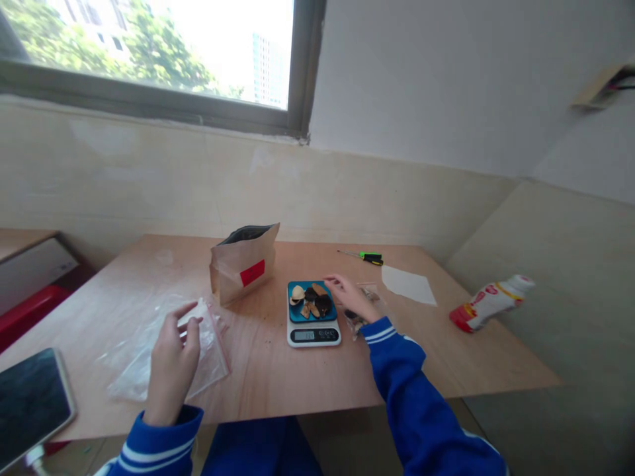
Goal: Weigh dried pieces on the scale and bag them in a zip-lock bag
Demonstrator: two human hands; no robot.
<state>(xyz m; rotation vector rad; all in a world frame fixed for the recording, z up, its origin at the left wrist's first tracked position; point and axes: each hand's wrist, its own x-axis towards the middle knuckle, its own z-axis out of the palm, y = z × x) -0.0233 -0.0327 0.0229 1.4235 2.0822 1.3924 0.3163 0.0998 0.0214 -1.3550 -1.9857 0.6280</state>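
Observation:
A white kitchen scale [314,336] with a blue top stands mid-table, its small display lit. Dried pieces [311,301] lie on it: brown slices, dark mushroom-like lumps and a pale rounded piece. My right hand [351,297] hovers at the scale's upper right corner, fingers stretched toward the pieces, with nothing visible in them. Beneath that wrist, partly covered, is a clear bag [354,324] with dried bits inside. My left hand [174,360] is over clear zip bags [213,363], its fingers loosely bent and apart, holding nothing.
An opened brown paper pouch [243,268] with a red label stands behind the scale. Screwdrivers [370,256] and white paper [409,284] lie at the back right. A red-and-white bottle [491,304] is near the right edge, a phone [34,403] with a cable at front left.

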